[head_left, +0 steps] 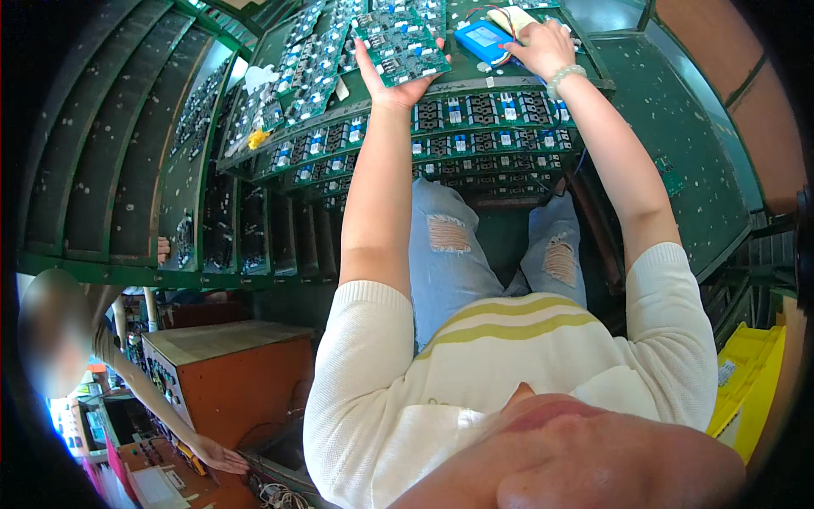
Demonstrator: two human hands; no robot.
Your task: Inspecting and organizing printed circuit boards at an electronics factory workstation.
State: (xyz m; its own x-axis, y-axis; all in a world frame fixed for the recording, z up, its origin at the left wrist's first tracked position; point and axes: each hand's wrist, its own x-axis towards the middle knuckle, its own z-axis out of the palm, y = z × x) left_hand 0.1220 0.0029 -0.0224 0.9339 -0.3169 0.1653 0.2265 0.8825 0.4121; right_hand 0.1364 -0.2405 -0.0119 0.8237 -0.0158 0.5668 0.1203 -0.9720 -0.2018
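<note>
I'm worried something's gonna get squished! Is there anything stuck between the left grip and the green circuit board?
Nothing visible is: the left grip holds the green circuit board directly, with fingers at its edges. The blue box sits off to the right, apart from the board.

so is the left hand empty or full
Full: the left hand holds a circuit board, with fingers visible at opposite edges.

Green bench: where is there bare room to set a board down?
Mostly bare: the green side surface right of the right forearm, though apparently a board sits near that arm. A small bare strip shows between the held board and blue box. Crowded: left of the left hand, where circuit boards cover the bench.
</note>
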